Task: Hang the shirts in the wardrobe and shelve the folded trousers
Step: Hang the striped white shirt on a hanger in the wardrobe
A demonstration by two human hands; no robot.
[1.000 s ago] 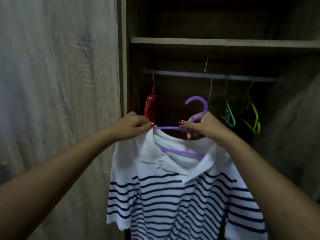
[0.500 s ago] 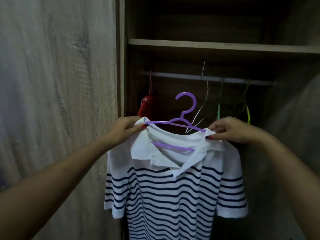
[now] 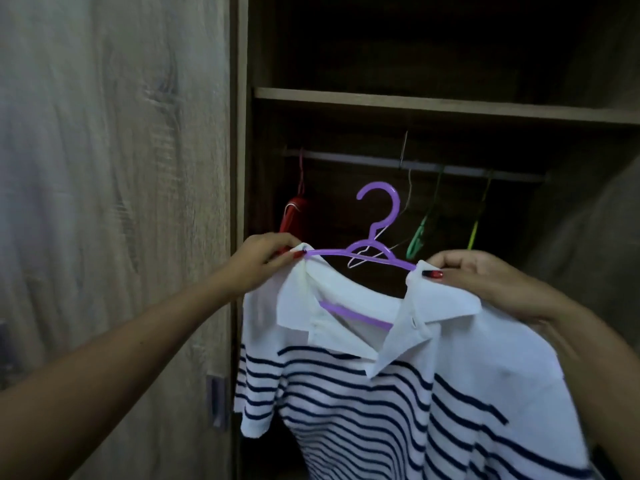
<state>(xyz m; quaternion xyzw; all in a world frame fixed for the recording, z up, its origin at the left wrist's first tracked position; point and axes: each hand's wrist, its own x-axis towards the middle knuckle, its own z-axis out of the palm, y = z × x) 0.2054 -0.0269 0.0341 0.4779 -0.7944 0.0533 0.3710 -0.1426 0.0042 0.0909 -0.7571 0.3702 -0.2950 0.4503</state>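
Note:
A white polo shirt with navy stripes [image 3: 398, 393] hangs on a purple plastic hanger [image 3: 375, 216] that I hold up in front of the open wardrobe. My left hand [image 3: 266, 258] pinches the shirt's left shoulder at the hanger's end. My right hand [image 3: 485, 282] grips the right shoulder and collar over the other end. The hanger's hook stands free below the clothes rail [image 3: 415, 164], not touching it. No trousers are in view.
On the rail hang a red hanger [image 3: 294, 213], a thin wire hanger [image 3: 405, 188], a green one [image 3: 419, 237] and a yellow-green one [image 3: 474, 230]. A wooden shelf [image 3: 433, 105] runs above the rail. The wardrobe's side panel [image 3: 114, 202] fills the left.
My right hand let go of the hanger's neck and moved out to the shirt's right shoulder. The shirt now spreads wider and sits closer to me.

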